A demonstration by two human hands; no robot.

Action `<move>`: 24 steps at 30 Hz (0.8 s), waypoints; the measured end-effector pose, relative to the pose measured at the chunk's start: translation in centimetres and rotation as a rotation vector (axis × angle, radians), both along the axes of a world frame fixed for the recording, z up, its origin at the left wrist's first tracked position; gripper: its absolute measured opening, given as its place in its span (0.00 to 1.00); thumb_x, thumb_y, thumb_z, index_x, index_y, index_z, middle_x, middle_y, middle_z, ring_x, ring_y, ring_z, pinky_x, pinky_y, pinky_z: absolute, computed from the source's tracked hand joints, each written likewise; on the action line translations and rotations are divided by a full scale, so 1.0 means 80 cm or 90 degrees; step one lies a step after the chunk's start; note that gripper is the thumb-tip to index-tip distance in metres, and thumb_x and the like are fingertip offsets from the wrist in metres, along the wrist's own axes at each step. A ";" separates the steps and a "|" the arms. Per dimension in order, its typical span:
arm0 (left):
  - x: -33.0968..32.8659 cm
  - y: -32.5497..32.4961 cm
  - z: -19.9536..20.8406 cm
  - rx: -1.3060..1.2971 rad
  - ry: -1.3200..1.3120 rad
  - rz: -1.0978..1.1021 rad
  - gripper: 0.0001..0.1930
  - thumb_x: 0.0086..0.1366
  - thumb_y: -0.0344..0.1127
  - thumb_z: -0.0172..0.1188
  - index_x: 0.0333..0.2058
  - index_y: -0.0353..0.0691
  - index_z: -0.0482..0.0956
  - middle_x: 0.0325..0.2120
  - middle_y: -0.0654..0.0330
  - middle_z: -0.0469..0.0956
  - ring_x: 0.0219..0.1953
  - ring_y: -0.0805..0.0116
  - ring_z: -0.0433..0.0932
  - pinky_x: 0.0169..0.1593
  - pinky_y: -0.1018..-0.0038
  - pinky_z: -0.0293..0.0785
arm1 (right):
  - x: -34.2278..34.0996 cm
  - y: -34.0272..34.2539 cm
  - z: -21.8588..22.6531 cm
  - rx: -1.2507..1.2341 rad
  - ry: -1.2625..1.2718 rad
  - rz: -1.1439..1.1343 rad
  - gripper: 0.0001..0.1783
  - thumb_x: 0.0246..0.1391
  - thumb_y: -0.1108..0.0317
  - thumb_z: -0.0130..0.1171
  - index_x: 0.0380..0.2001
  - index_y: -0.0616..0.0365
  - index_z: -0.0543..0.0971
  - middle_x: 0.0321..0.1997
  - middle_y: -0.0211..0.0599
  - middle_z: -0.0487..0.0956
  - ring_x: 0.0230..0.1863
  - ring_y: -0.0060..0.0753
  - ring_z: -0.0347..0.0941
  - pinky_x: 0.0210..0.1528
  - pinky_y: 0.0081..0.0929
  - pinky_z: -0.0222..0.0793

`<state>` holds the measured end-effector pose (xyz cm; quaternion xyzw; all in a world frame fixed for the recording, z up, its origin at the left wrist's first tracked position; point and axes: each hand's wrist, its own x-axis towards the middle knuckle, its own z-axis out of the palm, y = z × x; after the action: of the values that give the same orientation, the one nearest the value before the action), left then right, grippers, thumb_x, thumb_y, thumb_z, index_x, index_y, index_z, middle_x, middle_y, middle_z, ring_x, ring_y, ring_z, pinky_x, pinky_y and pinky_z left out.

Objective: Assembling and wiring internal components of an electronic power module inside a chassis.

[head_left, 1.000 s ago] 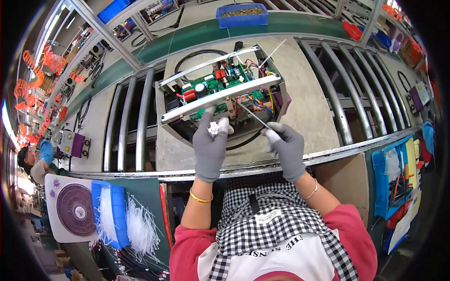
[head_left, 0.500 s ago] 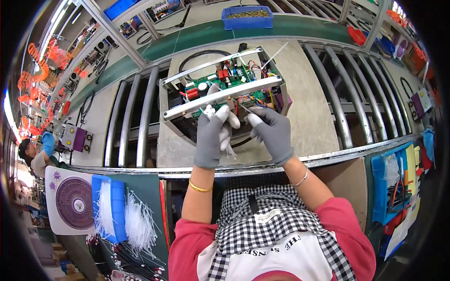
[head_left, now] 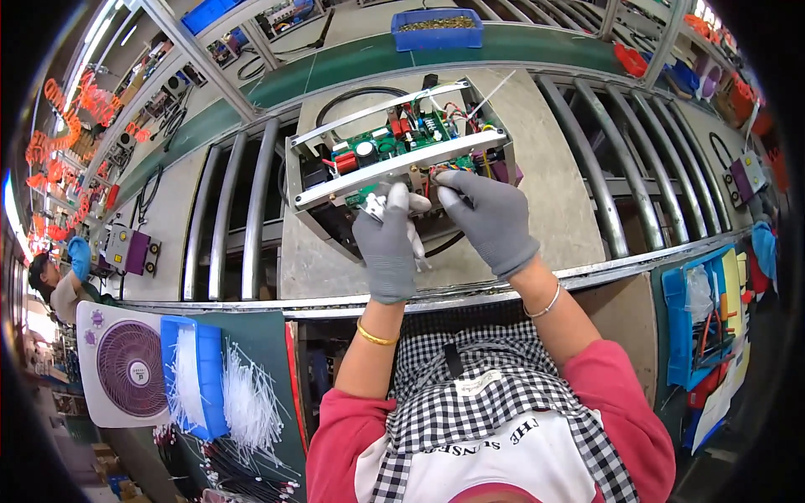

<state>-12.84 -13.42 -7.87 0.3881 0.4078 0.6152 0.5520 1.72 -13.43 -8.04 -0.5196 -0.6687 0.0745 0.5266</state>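
An open electronic unit (head_left: 402, 159) with a metal frame stands in front of me, a green circuit board (head_left: 387, 149) inside it. Both my hands wear grey gloves with pale fingertips. My left hand (head_left: 387, 247) is closed at the frame's near side, thumb up; small white pieces (head_left: 375, 204) stick out by its fingers, their kind unclear. At the near right of the frame, my right hand (head_left: 493, 220) pinches thumb and forefinger beside a bunch of coloured wires (head_left: 453, 166). Whatever lies between those fingertips is hidden.
The unit rests on a board (head_left: 553, 226) between metal rollers (head_left: 239, 218). At lower left are a fan (head_left: 132, 369), a blue bin (head_left: 197, 377) and white cable ties (head_left: 251, 394). A blue tray (head_left: 698, 323) of tools sits right. Another person (head_left: 63, 277) is far left.
My right hand has moved up and slightly left, its fingertips now against the wires and closer to my left hand. My left hand has shifted slightly right.
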 end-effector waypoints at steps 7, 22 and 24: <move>-0.012 -0.005 -0.023 0.276 0.301 0.025 0.14 0.68 0.28 0.56 0.51 0.32 0.78 0.42 0.57 0.81 0.43 0.74 0.78 0.49 0.79 0.73 | 0.007 0.003 -0.014 0.054 -0.040 0.041 0.09 0.54 0.65 0.62 0.39 0.49 0.84 0.30 0.36 0.82 0.30 0.38 0.79 0.32 0.32 0.73; 0.010 -0.014 0.002 0.003 0.064 0.035 0.13 0.67 0.32 0.61 0.48 0.34 0.81 0.25 0.66 0.79 0.12 0.86 0.63 0.15 0.84 0.57 | 0.010 -0.006 0.000 0.031 0.040 0.131 0.08 0.51 0.68 0.65 0.36 0.54 0.83 0.35 0.35 0.83 0.31 0.35 0.79 0.36 0.27 0.74; 0.011 -0.014 -0.001 -0.001 0.066 0.037 0.13 0.67 0.31 0.61 0.48 0.34 0.81 0.25 0.66 0.79 0.12 0.86 0.63 0.15 0.84 0.57 | 0.010 -0.007 0.000 -0.001 0.042 0.120 0.08 0.51 0.68 0.65 0.36 0.54 0.83 0.35 0.34 0.83 0.29 0.33 0.78 0.34 0.25 0.73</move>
<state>-11.93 -14.55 -7.93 0.4072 0.4473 0.6098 0.5120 2.51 -14.01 -8.07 -0.4519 -0.6968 0.1415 0.5387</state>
